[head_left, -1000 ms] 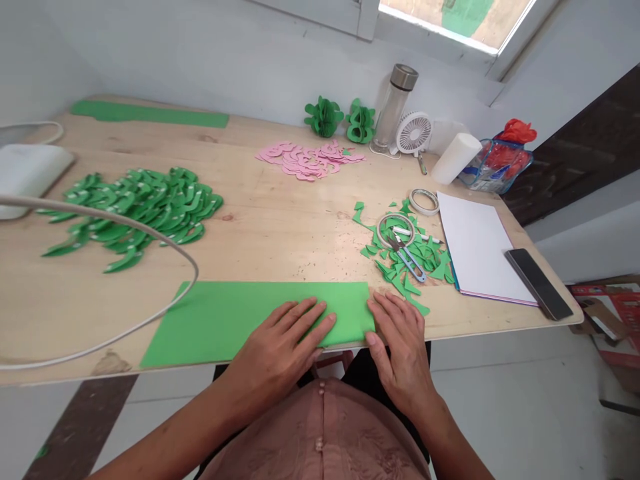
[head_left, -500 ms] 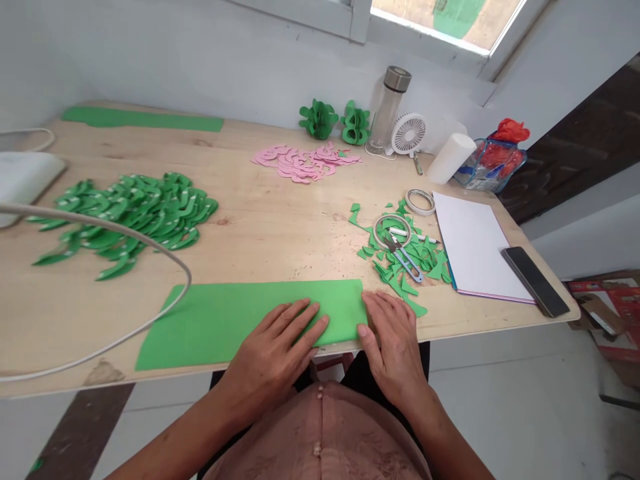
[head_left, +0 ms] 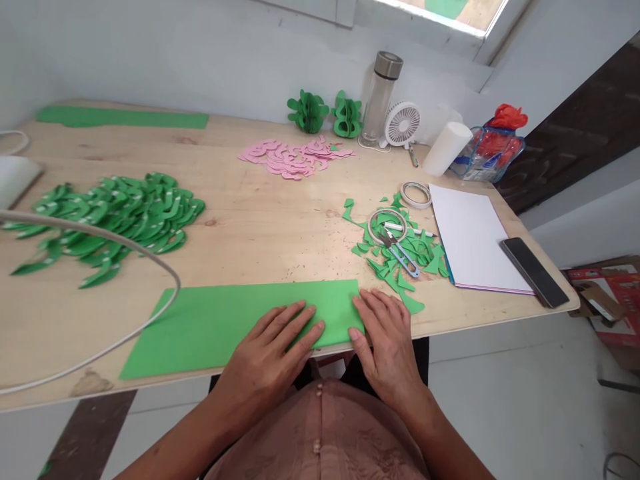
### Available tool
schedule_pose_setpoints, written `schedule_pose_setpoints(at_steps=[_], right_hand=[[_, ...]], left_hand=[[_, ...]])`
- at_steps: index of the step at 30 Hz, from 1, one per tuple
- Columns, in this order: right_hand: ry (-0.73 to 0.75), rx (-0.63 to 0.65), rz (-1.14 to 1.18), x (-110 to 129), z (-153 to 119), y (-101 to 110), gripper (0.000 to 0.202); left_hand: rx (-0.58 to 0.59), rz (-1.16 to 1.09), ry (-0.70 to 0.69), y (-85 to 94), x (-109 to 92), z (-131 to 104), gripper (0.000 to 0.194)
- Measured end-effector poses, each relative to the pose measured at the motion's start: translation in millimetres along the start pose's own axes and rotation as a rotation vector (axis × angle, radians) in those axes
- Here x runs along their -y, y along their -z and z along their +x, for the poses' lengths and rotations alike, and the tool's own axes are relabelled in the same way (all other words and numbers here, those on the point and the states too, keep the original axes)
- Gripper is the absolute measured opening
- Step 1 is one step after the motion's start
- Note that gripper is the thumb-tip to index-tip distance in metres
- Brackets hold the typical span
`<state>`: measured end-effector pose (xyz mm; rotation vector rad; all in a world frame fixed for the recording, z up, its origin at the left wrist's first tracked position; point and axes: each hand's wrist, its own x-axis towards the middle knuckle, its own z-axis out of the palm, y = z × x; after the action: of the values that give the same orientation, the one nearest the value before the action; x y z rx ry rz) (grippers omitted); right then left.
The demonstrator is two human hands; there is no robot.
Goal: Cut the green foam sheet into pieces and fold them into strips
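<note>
At the front edge of the table [head_left: 270,247], the green paper strip [head_left: 210,327] lay flat, long side along the edge, so both hands could reach it without stretching. Left hand [head_left: 270,347]: palm down, fingers slightly spread over the strip's right half. Unclenched, nothing gripped; probably pressing it flat and stopping it sliding. Right hand [head_left: 387,347]: fingertips and thumb at the strip's right end, thumb nearer the table edge, apart from the fingers. Also unclenched; looked like it was squaring or steadying that end. Couldn't tell if the end was folded double.

Strip position: under the left hand's fingers, running out well to its left; the right end met the right hand's fingertips. A white cable [head_left: 90,229] looped over the far left end; contact unclear.

Beyond the right hand: green paper scraps [head_left: 433,250], with blue-handled thread snips [head_left: 400,253], a tape roll [head_left: 370,230] and a white pen [head_left: 417,232] on them, likely kept there for easy reach. White paper sheets [head_left: 470,240] lay to the right, phone [head_left: 535,272] on their edge. Curved green cutouts [head_left: 145,213] sat behind the strip's left part, apart from the pink cutouts [head_left: 290,160], presumably sorted by colour.
</note>
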<state>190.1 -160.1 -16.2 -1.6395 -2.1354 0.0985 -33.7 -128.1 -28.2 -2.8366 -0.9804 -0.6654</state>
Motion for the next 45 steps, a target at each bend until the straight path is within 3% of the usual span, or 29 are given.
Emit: schedule_pose_setpoints(at_steps=[22,29,45], right_hand=[[0.015,-0.001,-0.062,8.2,2.3,0.8,0.044],[0.212,0.186,-0.062,31.0,-1.1,1.6,0.04],[0.173,0.184,-0.124,11.8,2.6,-1.6,0.044]], left_hand=[[0.05,-0.029,0.022,-0.2,-5.8,-6.4,0.033],[0.071,-0.012,0.023,-5.0,-9.3,-11.9,0.042],[0.057,-0.017,0.048,-9.9,-10.1,-15.2,0.04]])
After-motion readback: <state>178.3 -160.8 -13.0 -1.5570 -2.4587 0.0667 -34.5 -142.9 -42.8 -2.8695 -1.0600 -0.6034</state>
